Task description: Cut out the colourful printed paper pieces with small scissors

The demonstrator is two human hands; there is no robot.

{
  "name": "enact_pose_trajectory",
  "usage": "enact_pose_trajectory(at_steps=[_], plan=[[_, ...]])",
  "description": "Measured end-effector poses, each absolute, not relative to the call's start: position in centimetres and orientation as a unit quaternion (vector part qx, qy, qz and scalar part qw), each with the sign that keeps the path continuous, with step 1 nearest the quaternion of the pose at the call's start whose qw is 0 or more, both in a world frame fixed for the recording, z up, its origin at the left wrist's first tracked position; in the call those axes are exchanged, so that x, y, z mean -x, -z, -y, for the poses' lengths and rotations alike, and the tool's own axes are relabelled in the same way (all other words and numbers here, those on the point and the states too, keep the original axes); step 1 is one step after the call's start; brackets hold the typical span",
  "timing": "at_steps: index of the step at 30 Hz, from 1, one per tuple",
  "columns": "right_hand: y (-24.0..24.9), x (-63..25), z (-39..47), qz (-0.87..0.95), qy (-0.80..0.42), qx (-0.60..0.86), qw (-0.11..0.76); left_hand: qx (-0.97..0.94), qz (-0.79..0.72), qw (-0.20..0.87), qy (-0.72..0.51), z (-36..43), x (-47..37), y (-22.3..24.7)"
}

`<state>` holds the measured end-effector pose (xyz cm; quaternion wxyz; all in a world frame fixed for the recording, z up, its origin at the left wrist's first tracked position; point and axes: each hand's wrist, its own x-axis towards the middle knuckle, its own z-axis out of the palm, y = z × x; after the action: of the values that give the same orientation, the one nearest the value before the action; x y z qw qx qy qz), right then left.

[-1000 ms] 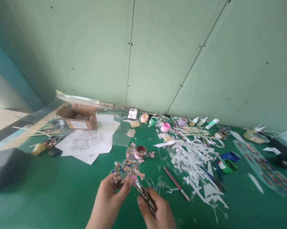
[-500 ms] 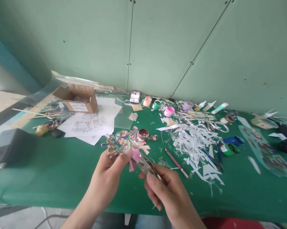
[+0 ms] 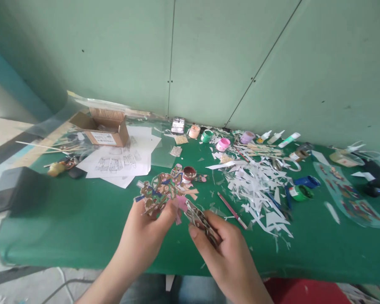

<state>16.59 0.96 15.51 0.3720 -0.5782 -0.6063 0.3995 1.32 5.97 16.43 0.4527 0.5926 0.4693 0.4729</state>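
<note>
My left hand (image 3: 148, 232) pinches a bunch of painted cutout figure pieces (image 3: 160, 188), in brown, blue, green and pink, between thumb and fingers. A pink piece (image 3: 181, 202) sticks out past the thumb tip. My right hand (image 3: 224, 245) is closed around a shiny metal squeeze tool that looks like a hole punch (image 3: 204, 223). Its jaw end lies at the pink piece's right edge; whether it grips the piece I cannot tell. Just behind the cutouts stands an open jar of dark red paint (image 3: 189, 174).
White paper scraps (image 3: 256, 190) lie heaped on the right, near a pencil (image 3: 232, 210) and a green paint jar (image 3: 301, 193). Behind stand a pink paint jar (image 3: 223, 144) and a glue tube (image 3: 289, 140). On the left are a cardboard box (image 3: 106, 137) and printed sheets (image 3: 117, 164).
The metal tool has turned in my right hand, showing more of its side, and my right thumb has shifted left and up. My left hand keeps its hold on the cutouts.
</note>
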Motion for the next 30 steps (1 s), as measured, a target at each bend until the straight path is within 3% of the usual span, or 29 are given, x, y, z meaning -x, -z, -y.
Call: enact_pose_trajectory(at_steps=[13, 30], plan=[[-15.62, -16.59, -0.76, 0.628, -0.371, 0.582, 0.36, -0.576, -0.444, 0.491, -0.48, -5.87, -1.12, -15.91], [-15.25, -16.58, -1.08, 0.601, -0.419, 0.588, 0.344, -0.594, -0.448, 0.478, -0.467, -5.82, -0.86, -15.77]])
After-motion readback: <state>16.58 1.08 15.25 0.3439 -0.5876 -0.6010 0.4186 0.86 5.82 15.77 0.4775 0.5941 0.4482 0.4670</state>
